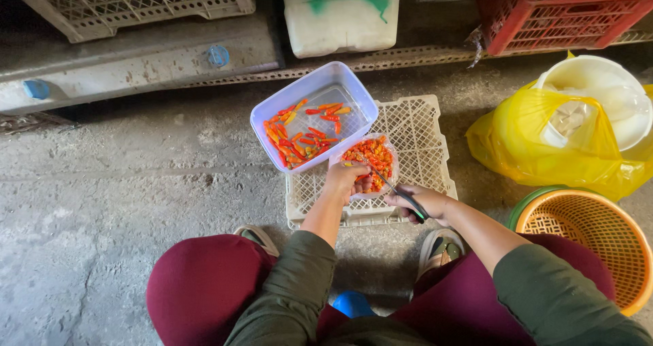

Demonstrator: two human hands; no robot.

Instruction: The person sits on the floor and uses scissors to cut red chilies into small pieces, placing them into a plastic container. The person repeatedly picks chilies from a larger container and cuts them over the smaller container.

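A pale lilac plastic tub (pixel 313 91) holding several red and orange chili peppers (pixel 299 134) rests tilted on an upturned white lattice crate (pixel 422 149). Next to it a small clear bag (pixel 371 157) is full of cut chili pieces. My left hand (pixel 343 179) grips the bag's near edge, fingers pinched on a chili. My right hand (pixel 422 203) holds dark-handled scissors (pixel 398 191) whose blades point at the bag's opening.
An orange woven basket (pixel 585 240) with a green rim stands at my right knee. Behind it sits a yellow plastic bag (pixel 544 149) with a white bucket (pixel 605 91). A red crate (pixel 558 16), a white canister (pixel 340 12) and a grey crate (pixel 136 2) line the far side. Concrete floor lies left.
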